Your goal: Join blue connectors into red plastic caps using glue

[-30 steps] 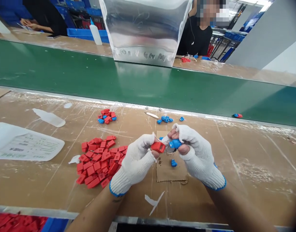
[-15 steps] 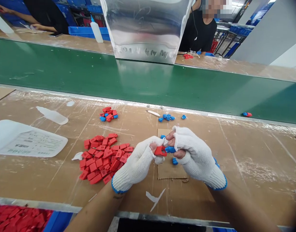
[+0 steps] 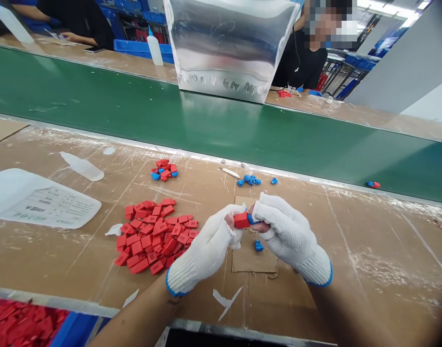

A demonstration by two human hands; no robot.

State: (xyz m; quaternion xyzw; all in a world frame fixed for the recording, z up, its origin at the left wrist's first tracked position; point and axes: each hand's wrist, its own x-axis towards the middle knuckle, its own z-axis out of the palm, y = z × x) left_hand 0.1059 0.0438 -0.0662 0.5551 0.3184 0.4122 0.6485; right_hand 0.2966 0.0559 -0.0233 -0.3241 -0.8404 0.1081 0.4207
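My left hand (image 3: 215, 241), in a white fingerless glove, pinches a small red plastic block (image 3: 241, 220). My gloved right hand (image 3: 286, 231) grips a blue plastic piece (image 3: 252, 220) whose end meets the red block; fingers hide most of the blue piece. Both hands are above a cardboard square (image 3: 252, 262) on which another blue piece (image 3: 258, 246) lies. Left of my left hand spreads a heap of red blocks (image 3: 156, 236). Farther back sit a small pile of red and blue pieces (image 3: 164, 170) and a cluster of blue pieces (image 3: 249, 180).
A green conveyor belt (image 3: 134, 111) crosses behind the table, carrying a red-and-blue piece (image 3: 373, 184). At left lie a large white bottle (image 3: 44, 200) and a smaller one (image 3: 82, 166). A white pen-like tool (image 3: 229, 172) lies near the belt. Two people sit across it.
The red block and blue piece have come together end to end, and the red block has turned to show a solid face. The camera view has tilted slightly.
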